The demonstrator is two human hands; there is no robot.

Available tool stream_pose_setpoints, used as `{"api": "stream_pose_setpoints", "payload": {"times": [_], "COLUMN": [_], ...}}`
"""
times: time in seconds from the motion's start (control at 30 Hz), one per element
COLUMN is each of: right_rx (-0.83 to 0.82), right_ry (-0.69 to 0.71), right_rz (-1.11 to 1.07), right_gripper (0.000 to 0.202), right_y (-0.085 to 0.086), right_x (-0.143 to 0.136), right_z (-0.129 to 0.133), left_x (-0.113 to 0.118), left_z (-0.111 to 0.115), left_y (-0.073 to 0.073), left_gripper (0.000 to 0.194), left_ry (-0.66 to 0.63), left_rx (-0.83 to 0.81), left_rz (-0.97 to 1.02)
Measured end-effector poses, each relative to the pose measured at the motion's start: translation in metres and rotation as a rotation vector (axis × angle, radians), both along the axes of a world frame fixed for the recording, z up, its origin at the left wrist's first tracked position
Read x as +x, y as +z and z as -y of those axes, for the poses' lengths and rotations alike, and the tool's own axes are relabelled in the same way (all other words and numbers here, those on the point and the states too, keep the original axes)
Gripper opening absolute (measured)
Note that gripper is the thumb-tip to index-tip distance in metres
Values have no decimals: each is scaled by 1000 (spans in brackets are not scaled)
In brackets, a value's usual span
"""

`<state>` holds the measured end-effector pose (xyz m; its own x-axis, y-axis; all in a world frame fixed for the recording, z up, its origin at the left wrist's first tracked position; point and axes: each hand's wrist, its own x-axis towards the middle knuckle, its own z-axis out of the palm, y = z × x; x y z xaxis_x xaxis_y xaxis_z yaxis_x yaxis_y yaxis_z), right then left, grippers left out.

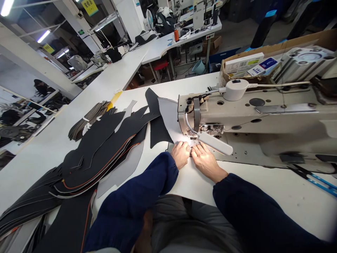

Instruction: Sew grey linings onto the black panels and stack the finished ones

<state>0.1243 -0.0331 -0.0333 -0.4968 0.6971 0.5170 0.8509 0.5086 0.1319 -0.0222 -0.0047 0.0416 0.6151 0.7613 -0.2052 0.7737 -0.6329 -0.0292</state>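
Under the lit head of a sewing machine (226,105), my two hands rest close together on the machine bed. My left hand (181,154) has its fingers curled down beside the needle area, at the tip of a black fabric piece (159,131). Just to the right, my right hand (204,160) has its fingers bent and pressed together near the same spot. Whatever lies beneath the fingertips is too small and hidden to make out. A grey panel (170,114) lies behind the black piece, running up to the machine head.
Stacked black panels with orange edging (105,151) cover the table's left side, beside a tied bundle of grey pieces (88,119). A white lamp (216,143) hangs over the bed. Blue-handled scissors (319,182) lie at the right. Behind the machine stands a cardboard box (225,72).
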Motion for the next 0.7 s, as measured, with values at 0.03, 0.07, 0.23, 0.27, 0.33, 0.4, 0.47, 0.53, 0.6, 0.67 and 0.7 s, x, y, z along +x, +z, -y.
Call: {"api": "stream_pose_setpoints", "payload": {"times": [0.03, 0.07, 0.23, 0.27, 0.33, 0.4, 0.47, 0.53, 0.6, 0.67, 0.7], "right_rx": [-6, -18, -93, -87, -77, -83, -97, -103, -107, -119, -129], "right_ry": [-1, 1, 4, 3, 5, 12, 17, 9, -12, -34, -42], "right_rz": [-6, -15, -119, -146, -173, -149, -99, -67, -60, -65, -70], "right_gripper": [27, 28, 31, 31, 32, 32, 33, 32, 31, 31, 32], "right_y": [-1, -2, 0, 2, 6, 9, 10, 9, 9, 9, 9], "right_x": [2, 4, 15, 16, 15, 12, 8, 4, 1, 0, 1], "right_z": [1, 2, 10, 11, 11, 9, 7, 5, 4, 3, 3], "left_x": [0, 0, -1, -1, -3, -4, -5, -4, -2, 1, 3], "left_z": [1, 1, 1, 1, 1, 0, -1, -2, -4, -8, -10], "left_y": [-2, -4, -19, -22, -29, -33, -35, -34, -30, -24, -22], "left_gripper": [35, 35, 31, 31, 31, 32, 34, 35, 36, 35, 34], "left_ry": [0, 1, -28, -32, -29, -26, -27, -24, -10, 25, 49], "left_rx": [10, 20, 87, 102, 127, 144, 154, 149, 136, 125, 117], "left_rz": [0, 1, 19, 27, 47, 70, 87, 90, 83, 74, 72]}}
